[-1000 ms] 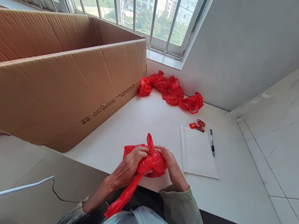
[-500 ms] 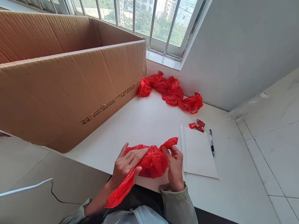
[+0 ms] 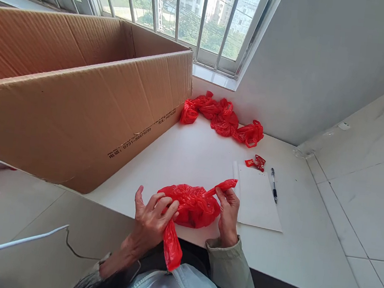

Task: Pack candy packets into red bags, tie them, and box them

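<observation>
A crumpled red plastic bag (image 3: 194,205) lies at the front edge of the white table, bunched up with two handle ends drawn out. My right hand (image 3: 228,214) pinches one handle between thumb and forefinger at its upper right. On the near left side, my left hand (image 3: 153,214) is closed on the other handle, whose loose end hangs down over the table edge. The left thumb sticks out to the side and the curled fingers touch the bag. What the bag holds, if anything, is hidden.
A large open cardboard box (image 3: 83,116) fills the left side. Several bunched red bags (image 3: 225,117) lie along the back wall. To the right are a white notepad (image 3: 258,199), a black pen (image 3: 274,186) and small red wrappers (image 3: 258,163). The white table (image 3: 305,251) ends close to my body.
My left hand has slid left off the top of the bag and its fingers have curled. The right hand has pulled its handle slightly right. The view has shifted a little.
</observation>
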`<state>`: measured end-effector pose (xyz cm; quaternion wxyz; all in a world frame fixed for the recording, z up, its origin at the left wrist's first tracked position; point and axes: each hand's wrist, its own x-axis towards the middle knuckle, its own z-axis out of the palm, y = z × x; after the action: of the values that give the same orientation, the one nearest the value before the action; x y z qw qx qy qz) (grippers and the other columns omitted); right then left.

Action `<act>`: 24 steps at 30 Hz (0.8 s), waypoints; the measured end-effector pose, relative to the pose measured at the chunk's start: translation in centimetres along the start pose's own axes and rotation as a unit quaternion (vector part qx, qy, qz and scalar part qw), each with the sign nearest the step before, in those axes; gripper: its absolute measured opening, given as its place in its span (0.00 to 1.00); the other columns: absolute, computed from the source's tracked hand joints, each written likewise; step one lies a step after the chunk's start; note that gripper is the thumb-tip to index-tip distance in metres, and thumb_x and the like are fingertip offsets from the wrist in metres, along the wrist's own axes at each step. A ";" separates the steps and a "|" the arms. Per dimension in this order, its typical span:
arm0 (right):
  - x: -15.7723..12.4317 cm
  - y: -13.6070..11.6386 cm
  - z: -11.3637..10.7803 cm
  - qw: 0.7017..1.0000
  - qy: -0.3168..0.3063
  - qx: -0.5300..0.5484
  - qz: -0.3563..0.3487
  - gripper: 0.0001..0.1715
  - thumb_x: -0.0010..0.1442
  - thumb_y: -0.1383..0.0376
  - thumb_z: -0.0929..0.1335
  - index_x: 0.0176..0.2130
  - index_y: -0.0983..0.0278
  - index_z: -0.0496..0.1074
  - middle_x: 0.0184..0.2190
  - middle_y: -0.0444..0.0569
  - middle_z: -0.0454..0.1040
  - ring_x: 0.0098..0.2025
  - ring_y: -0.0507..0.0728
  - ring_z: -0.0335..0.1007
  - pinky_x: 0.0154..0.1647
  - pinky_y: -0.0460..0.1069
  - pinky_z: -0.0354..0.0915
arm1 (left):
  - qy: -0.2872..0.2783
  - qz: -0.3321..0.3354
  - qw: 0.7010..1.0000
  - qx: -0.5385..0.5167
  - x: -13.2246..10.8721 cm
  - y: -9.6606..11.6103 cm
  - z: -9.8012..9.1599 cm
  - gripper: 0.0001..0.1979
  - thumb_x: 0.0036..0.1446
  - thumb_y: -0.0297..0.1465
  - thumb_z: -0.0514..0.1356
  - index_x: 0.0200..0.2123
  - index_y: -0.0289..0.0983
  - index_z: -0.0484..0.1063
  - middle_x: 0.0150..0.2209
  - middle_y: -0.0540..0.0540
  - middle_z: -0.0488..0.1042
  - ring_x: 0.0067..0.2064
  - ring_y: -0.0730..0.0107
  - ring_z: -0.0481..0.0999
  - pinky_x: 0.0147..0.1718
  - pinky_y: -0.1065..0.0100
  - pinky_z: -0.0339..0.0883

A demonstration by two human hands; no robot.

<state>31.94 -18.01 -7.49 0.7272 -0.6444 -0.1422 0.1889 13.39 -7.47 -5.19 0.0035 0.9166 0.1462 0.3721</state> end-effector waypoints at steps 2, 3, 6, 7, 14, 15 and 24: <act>-0.6 -1.1 0.3 0.999 -0.026 0.026 0.005 0.13 0.56 0.55 0.69 0.34 0.62 0.71 0.34 0.48 0.77 0.39 0.57 0.69 0.42 0.52 0.63 | -0.028 -0.027 0.999 0.000 0.3 -0.3 0.0 0.10 0.65 0.27 0.51 0.33 0.40 0.71 0.29 0.48 0.71 0.33 0.64 0.71 0.58 0.45 0.46; -0.8 -1.7 0.5 0.997 -0.051 0.050 0.011 0.13 0.58 0.54 0.68 0.36 0.62 0.70 0.36 0.49 0.78 0.41 0.58 0.70 0.43 0.53 0.64 | -0.051 -0.031 0.998 -0.006 0.5 -0.4 0.1 0.12 0.65 0.27 0.50 0.31 0.39 0.70 0.29 0.48 0.69 0.32 0.65 0.69 0.55 0.49 0.53; -1.4 -3.2 0.8 0.979 -0.165 0.119 0.019 0.12 0.62 0.54 0.64 0.38 0.60 0.68 0.33 0.49 0.77 0.39 0.58 0.71 0.40 0.53 0.65 | -0.114 -0.006 0.993 -0.034 0.6 -0.9 0.5 0.14 0.66 0.26 0.47 0.29 0.37 0.66 0.28 0.48 0.66 0.30 0.65 0.66 0.41 0.60 0.59; -1.4 -3.5 0.7 0.972 -0.201 0.118 0.014 0.12 0.63 0.54 0.63 0.38 0.59 0.67 0.28 0.46 0.75 0.34 0.57 0.69 0.37 0.52 0.64 | -0.125 0.004 0.991 -0.043 0.5 -1.1 0.6 0.14 0.66 0.26 0.47 0.28 0.37 0.65 0.28 0.48 0.66 0.30 0.65 0.65 0.38 0.61 0.58; 0.4 -0.9 -0.1 0.939 -0.241 -0.206 -0.131 0.14 0.64 0.58 0.61 0.28 0.61 0.63 0.27 0.44 0.65 0.33 0.54 0.59 0.35 0.49 0.58 | -0.177 -0.011 0.981 -0.077 -0.1 -0.5 -0.3 0.16 0.68 0.28 0.46 0.27 0.37 0.63 0.27 0.48 0.67 0.29 0.65 0.63 0.32 0.62 0.55; 0.5 -0.5 0.0 0.937 -0.240 -0.214 -0.139 0.14 0.64 0.59 0.61 0.28 0.61 0.63 0.28 0.44 0.66 0.34 0.55 0.59 0.37 0.50 0.58 | -0.184 -0.015 0.979 -0.088 -0.1 -0.3 -0.6 0.16 0.68 0.28 0.47 0.27 0.37 0.63 0.27 0.48 0.67 0.30 0.65 0.63 0.31 0.62 0.56; -1.0 0.4 2.6 0.940 -0.220 -0.218 -0.142 0.12 0.64 0.60 0.61 0.31 0.61 0.67 0.29 0.44 0.67 0.35 0.55 0.59 0.40 0.50 0.55 | -0.205 0.008 0.880 -0.428 2.6 1.9 -0.3 0.12 0.68 0.34 0.50 0.38 0.38 0.72 0.45 0.41 0.74 0.55 0.58 0.68 0.55 0.58 0.64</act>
<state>29.83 -16.10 -7.51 0.5390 -0.7022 -0.4267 0.1852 15.48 -8.57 -2.95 0.4227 0.8825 -0.0386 0.2023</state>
